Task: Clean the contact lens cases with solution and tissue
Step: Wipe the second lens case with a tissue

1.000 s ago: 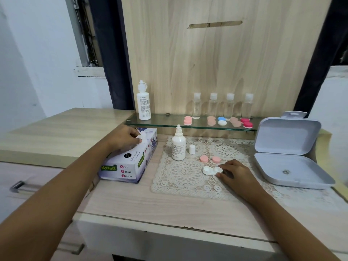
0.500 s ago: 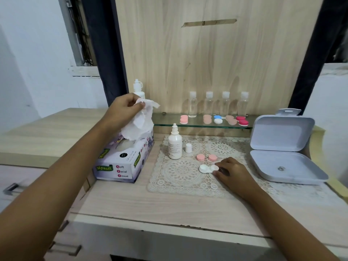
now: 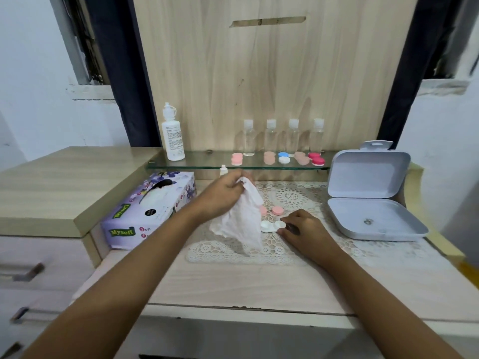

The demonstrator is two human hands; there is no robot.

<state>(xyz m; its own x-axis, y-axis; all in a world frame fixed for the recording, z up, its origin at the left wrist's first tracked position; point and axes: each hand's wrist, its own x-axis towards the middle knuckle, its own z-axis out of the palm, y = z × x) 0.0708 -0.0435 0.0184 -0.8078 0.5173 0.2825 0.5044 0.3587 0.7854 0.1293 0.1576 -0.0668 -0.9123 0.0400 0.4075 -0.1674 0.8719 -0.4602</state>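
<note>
My left hand pinches a white tissue that hangs down over the lace mat. The tissue covers part of an open white lens case lying on the mat. My right hand rests on the mat with its fingertips holding the case's right end. Two pink caps lie just behind the case, one half hidden by the tissue. A small solution bottle stands behind my left hand, with only its tip showing.
A tissue box sits at the left. An open grey plastic box stands at the right. On the glass shelf are a tall white bottle, several clear bottles and several coloured lens cases.
My left hand pulled a tissue out of the box, lifted it, then carried it right and down over the mat beside the white case. My right hand stayed on the case.
</note>
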